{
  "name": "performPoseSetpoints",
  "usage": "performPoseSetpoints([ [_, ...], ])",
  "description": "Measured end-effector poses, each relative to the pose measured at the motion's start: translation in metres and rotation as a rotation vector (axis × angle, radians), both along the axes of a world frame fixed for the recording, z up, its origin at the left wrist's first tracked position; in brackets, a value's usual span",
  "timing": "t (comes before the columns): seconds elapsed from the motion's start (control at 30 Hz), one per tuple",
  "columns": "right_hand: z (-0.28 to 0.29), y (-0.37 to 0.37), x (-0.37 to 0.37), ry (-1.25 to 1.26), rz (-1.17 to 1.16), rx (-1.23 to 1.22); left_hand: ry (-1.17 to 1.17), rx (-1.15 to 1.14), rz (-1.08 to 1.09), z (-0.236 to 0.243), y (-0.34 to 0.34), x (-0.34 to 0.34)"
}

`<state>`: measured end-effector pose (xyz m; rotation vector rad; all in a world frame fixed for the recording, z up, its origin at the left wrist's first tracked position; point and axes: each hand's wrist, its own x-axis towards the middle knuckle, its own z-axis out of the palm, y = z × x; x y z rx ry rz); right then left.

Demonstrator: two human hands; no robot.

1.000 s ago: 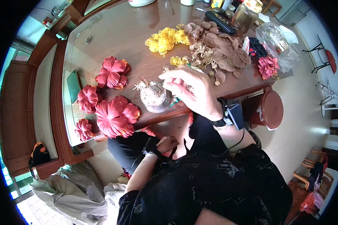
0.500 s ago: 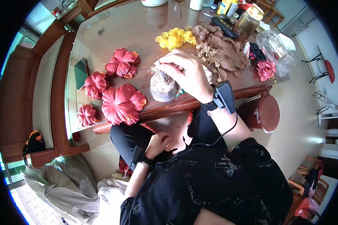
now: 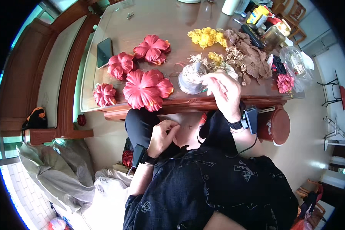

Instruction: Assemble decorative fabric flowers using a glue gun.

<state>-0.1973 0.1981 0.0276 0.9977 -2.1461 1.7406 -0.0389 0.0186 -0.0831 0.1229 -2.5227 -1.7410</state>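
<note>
My right hand (image 3: 224, 96) reaches to the table's front, curled with fingertips at the rim of a round cup (image 3: 191, 82) with whitish, crusted contents and a grey upright piece; what those fingers hold is hidden. My left hand (image 3: 163, 138) is low over my lap, fingers curled, any contents too hidden to make out. Several red petal flowers (image 3: 146, 87) lie left of the cup. Yellow frilled pieces (image 3: 205, 37), brown scalloped pieces (image 3: 253, 61) and pale stringy bits (image 3: 234, 55) lie behind and to the right.
The glass-topped table (image 3: 115, 27) carries a dark phone (image 3: 103, 53), a yellow container (image 3: 257, 16), a jar (image 3: 273, 39) and a plastic bag (image 3: 293, 63). A red-brown bin (image 3: 274, 126) stands under its right end, a wooden bench (image 3: 50, 136) at left, sacks (image 3: 55, 180) lower left.
My view has shifted, moving the table up and right. My right hand has drawn back from above the cup to its near right rim. My left hand has risen slightly over my lap.
</note>
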Motion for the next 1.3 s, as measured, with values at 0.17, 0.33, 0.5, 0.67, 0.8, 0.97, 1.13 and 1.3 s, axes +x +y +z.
performPoseSetpoints([
  [0.17,-0.011,-0.05,0.018,0.054,0.236,0.225,0.111,0.068,0.371,0.01,-0.032,0.007],
  [0.33,-0.03,-0.11,0.018,0.158,0.342,0.25,0.373,0.011,0.862,0.018,-0.1,0.013],
  [0.5,-0.033,-0.155,0.021,0.229,0.458,0.331,0.461,-0.053,0.943,0.015,-0.152,0.015],
  [0.67,-0.029,-0.17,0.023,0.226,0.441,0.264,0.362,0.048,0.866,0.011,-0.163,0.011],
  [0.8,-0.019,-0.133,0.027,0.211,0.395,0.295,0.367,-0.044,0.905,0.01,-0.149,0.007],
  [0.97,-0.031,-0.042,0.029,0.149,0.023,0.304,0.352,0.097,0.911,0.004,-0.138,0.018],
  [1.13,-0.042,0.052,0.002,0.108,-0.516,0.544,0.322,0.088,0.908,0.001,-0.136,0.015],
  [1.3,-0.063,0.075,-0.002,0.191,-0.624,0.78,0.309,0.126,0.896,0.004,-0.13,0.007],
])
